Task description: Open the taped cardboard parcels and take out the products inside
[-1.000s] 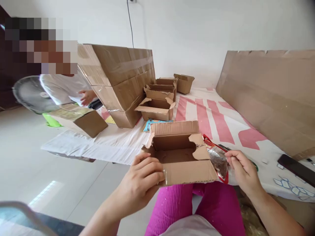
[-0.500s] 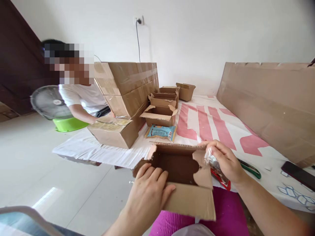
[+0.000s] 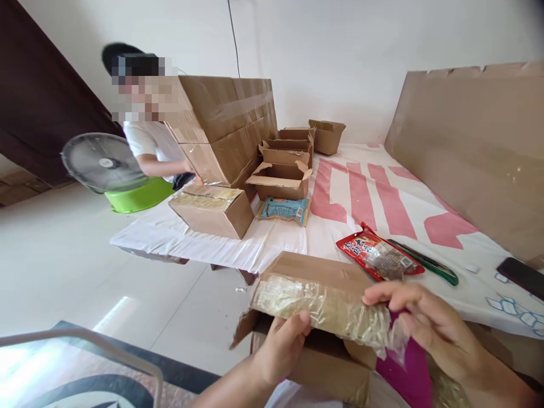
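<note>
An open cardboard box (image 3: 317, 262) is tilted over my lap, its strip of crinkled clear packing tape (image 3: 323, 306) facing up. My left hand (image 3: 285, 347) is closed on the box's near edge, thumb on the tape and fingers partly hidden inside. At the box's right end my right hand (image 3: 425, 320) pinches the loose end of the tape. Just beyond, a red food packet (image 3: 378, 255) lies on the table beside a green-handled cutter (image 3: 429, 263).
Open cardboard boxes (image 3: 280, 180) line up behind a blue packet (image 3: 284, 209). A closed box (image 3: 212, 209) sits left, near stacked cartons (image 3: 229, 124) and a co-worker (image 3: 148, 141). A phone (image 3: 521, 286) and large cardboard sheet (image 3: 463, 147) are right. A fan (image 3: 102, 161) stands on the floor.
The box has tipped so its taped side faces up. My left hand has shifted its hold, and my right hand has moved onto the tape. The red packet is in plain view. My view has shifted.
</note>
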Motion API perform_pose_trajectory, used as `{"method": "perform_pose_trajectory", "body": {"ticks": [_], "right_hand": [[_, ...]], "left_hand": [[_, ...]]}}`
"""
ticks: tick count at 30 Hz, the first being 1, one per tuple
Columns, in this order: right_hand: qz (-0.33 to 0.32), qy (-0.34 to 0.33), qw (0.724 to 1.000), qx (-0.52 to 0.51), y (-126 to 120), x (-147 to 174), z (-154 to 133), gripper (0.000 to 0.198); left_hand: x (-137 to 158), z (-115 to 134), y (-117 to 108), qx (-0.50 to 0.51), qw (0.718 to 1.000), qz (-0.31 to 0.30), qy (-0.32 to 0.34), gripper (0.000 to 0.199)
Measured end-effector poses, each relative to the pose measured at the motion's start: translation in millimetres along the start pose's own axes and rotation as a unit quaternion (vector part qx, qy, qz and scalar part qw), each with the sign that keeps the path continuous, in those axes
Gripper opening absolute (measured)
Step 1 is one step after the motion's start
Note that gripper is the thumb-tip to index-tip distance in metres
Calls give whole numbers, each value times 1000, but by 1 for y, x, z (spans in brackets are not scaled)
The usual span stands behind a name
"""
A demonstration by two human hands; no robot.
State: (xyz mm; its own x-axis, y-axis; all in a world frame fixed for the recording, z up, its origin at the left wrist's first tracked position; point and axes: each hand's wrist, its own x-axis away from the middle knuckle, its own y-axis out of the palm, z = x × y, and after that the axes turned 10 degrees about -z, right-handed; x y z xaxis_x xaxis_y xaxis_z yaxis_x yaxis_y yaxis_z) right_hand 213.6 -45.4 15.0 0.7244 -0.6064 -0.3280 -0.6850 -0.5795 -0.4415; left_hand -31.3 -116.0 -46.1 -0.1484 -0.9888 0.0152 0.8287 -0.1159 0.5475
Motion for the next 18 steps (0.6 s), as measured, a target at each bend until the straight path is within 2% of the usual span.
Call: {"method": "perform_pose_trajectory", "body": {"ticks": [3, 5, 7, 11, 18], "right_hand": [[107, 29, 991, -73, 1, 1, 5, 14], [126, 32, 988, -81, 3, -2, 5, 12], [94, 47, 994, -39, 4, -5, 2, 16], [36, 57, 989, 128, 6, -14, -11, 17], [-25, -43, 957, 286, 13, -27, -27, 19]], "left_hand": [[4, -17, 4, 30, 999, 12, -33, 37], [3, -22, 7, 38, 998, -5, -43, 37], [0, -21, 12, 45, 998, -17, -41, 34], [-10, -10, 25, 85, 994, -52, -46, 27], [-20, 5, 41, 197, 969, -133, -69, 56]]}}
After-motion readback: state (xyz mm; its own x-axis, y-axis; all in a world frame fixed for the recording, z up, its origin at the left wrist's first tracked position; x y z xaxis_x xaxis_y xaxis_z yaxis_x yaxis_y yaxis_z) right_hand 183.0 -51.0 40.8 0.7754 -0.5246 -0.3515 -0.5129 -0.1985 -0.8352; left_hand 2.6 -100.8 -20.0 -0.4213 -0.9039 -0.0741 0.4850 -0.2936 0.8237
